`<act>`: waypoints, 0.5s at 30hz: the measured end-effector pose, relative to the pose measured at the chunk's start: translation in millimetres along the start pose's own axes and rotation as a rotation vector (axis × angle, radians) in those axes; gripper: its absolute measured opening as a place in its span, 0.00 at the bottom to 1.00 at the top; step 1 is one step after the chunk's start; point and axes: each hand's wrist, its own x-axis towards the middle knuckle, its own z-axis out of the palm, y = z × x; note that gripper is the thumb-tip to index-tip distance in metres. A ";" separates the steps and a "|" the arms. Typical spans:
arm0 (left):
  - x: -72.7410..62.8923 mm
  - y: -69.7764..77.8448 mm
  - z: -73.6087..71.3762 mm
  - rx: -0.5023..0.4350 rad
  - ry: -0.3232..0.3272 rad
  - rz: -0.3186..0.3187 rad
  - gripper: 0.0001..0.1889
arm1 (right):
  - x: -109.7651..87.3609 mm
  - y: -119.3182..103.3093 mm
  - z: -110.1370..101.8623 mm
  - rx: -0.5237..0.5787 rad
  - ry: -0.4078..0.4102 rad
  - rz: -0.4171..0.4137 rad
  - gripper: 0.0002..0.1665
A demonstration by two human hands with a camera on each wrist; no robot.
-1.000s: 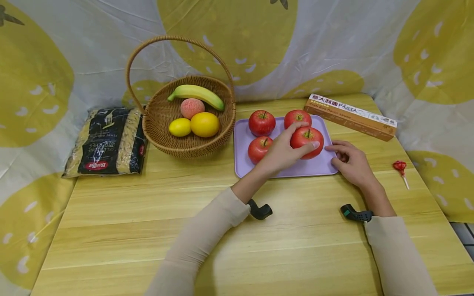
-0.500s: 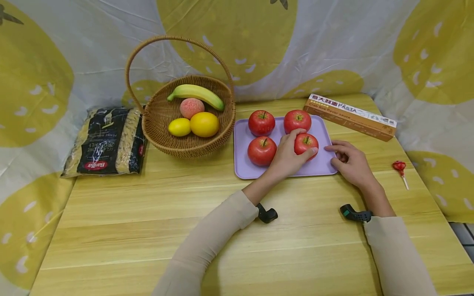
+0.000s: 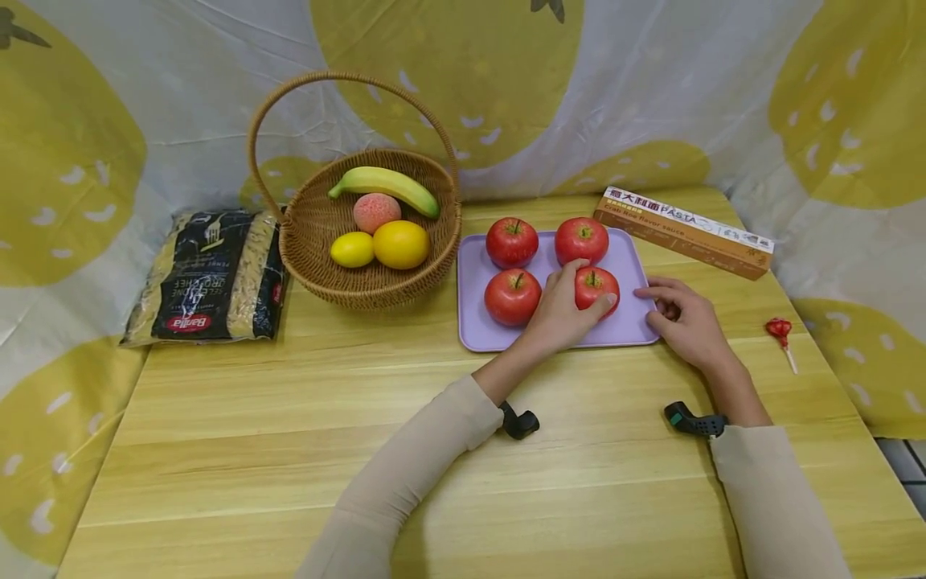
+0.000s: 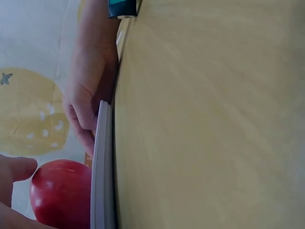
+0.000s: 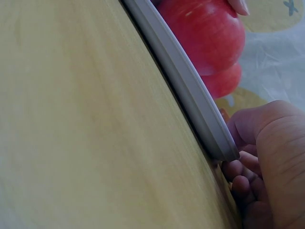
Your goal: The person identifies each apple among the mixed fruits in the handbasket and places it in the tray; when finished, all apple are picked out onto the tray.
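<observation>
On the purple tray (image 3: 483, 331) stand several red apples. My left hand (image 3: 559, 315) is round the front-right apple (image 3: 595, 283), with fingers on its left side and thumb at its front right. In the left wrist view that apple (image 4: 62, 193) sits on the tray, and the thumb (image 4: 21, 168) is close to it. My right hand (image 3: 690, 326) holds the tray's right rim, thumb and fingers at the corner in the right wrist view (image 5: 267, 143). Another apple (image 3: 512, 297) lies just left of my left hand, and two more (image 3: 511, 241) are behind.
A wicker basket (image 3: 340, 291) with a banana, a peach and two lemons stands left of the tray. Further left lies a pasta bag (image 3: 206, 277). Behind the tray's right corner is a pasta box (image 3: 683, 233). A red lollipop (image 3: 780, 330) lies at the right edge.
My left hand has lowered the apple from above the tray onto its front-right part and moved slightly right and down. The right hand has stayed at the rim.
</observation>
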 end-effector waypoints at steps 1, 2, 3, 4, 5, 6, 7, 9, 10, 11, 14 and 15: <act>-1.1 0.1 -0.7 0.009 -0.003 0.003 0.37 | -0.4 0.3 0.4 -0.002 -0.003 0.000 0.19; -2.3 0.3 -1.7 0.018 -0.007 0.005 0.38 | -0.7 0.5 0.5 -0.001 -0.004 0.002 0.19; -3.8 1.2 -3.3 0.024 -0.011 0.009 0.38 | -1.0 0.6 0.6 -0.001 -0.005 0.003 0.19; -5.6 2.5 -5.6 0.030 -0.014 0.015 0.39 | -1.2 0.7 0.5 0.000 -0.004 0.004 0.19; -7.4 3.8 -8.4 0.033 -0.018 0.028 0.39 | -1.2 0.8 0.3 0.000 -0.002 0.004 0.19; -9.2 5.2 -11.7 0.039 -0.022 0.044 0.39 | -1.2 0.7 0.1 0.000 0.000 0.004 0.19; -11.3 6.7 -15.5 0.040 -0.027 0.060 0.39 | -1.1 0.7 -0.2 -0.001 0.001 0.003 0.19; -15.7 9.1 -24.2 0.041 -0.036 0.100 0.38 | -1.1 0.7 -0.8 -0.001 0.002 0.004 0.19; -17.9 9.6 -28.8 0.034 -0.039 0.125 0.38 | -1.1 0.7 -0.9 0.000 0.001 0.003 0.19; -19.9 9.5 -33.7 0.013 -0.039 0.153 0.37 | -1.1 0.6 -0.9 0.001 0.000 0.003 0.19; -25.4 5.6 -48.3 -0.127 -0.026 0.236 0.34 | -0.9 0.5 0.1 0.001 -0.006 0.006 0.19; -27.0 3.0 -53.1 -0.192 -0.016 0.267 0.32 | -0.9 0.3 0.6 0.005 -0.008 0.007 0.19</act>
